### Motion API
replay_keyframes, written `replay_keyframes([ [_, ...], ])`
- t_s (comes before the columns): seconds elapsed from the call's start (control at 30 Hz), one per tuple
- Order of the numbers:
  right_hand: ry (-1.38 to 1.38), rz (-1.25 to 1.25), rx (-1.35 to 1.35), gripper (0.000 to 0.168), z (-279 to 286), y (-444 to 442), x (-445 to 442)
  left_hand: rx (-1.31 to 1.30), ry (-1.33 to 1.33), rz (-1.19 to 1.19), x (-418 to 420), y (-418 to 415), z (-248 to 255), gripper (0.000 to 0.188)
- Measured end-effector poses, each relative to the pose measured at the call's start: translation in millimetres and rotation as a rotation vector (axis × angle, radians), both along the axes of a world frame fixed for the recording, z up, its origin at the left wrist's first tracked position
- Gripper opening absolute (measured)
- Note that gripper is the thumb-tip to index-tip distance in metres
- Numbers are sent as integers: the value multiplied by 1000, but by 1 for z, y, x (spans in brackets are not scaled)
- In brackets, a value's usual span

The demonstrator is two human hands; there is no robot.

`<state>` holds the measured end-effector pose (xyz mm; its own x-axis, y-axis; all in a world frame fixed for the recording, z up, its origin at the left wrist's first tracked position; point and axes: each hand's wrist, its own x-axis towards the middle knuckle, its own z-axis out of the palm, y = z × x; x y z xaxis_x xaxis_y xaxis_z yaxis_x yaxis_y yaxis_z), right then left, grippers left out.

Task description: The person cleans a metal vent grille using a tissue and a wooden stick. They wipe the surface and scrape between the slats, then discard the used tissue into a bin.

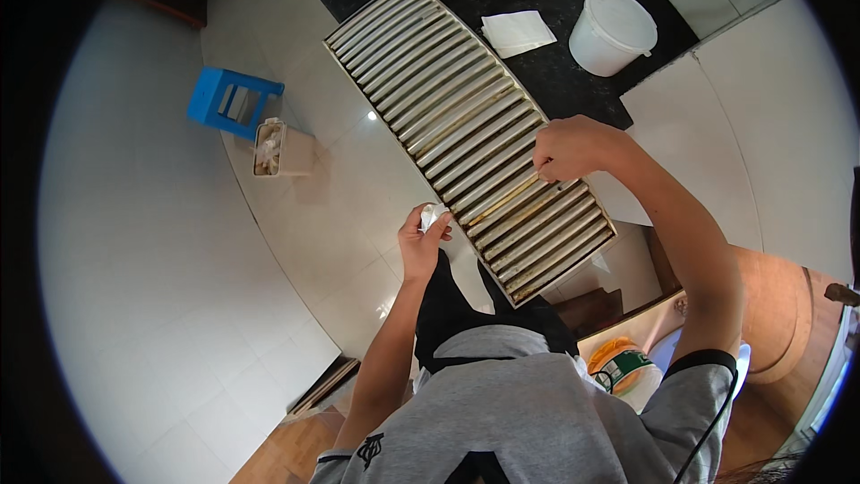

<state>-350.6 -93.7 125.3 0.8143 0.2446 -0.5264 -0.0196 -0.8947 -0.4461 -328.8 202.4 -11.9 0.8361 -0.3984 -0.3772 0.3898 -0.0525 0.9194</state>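
A long metal range-hood baffle filter (470, 128), or a similar slatted panel, slants across the view before me, with yellow-brown stains on its near slats. My left hand (425, 235) is at its left edge, fingers closed on a crumpled white tissue (433, 216). At the right edge, my right hand (571, 150) is curled over the slats; whether it holds anything is hidden. Beyond the panel, folded white paper towels (518, 33) lie on the black countertop (537, 77).
A white lidded plastic bucket (612, 32) stands on the counter. On the floor to the left are a blue plastic stool (235, 99) and a bin (285, 149) holding crumpled waste. Another bucket (625, 373) with an orange rim sits by my right side.
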Motion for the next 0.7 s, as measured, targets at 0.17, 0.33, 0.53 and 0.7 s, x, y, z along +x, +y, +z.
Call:
replay_keyframes([
  [0.17, -28, -164, 129, 14, -7, 1, -29, 13, -7, 13, 0, 2, -7, 24],
  [0.33, -184, -356, 249, 15, -20, 18, -90, 35, -5, -3, 0, 1, -5, 23],
  [0.53, -356, -324, 184, 17, -16, 32, -105, 16, 5, 7, 0, 1, -3, 22],
  [0.7, -385, -139, 115, 16, 2, 25, -69, 18, -60, -15, 2, -1, -3, 21],
])
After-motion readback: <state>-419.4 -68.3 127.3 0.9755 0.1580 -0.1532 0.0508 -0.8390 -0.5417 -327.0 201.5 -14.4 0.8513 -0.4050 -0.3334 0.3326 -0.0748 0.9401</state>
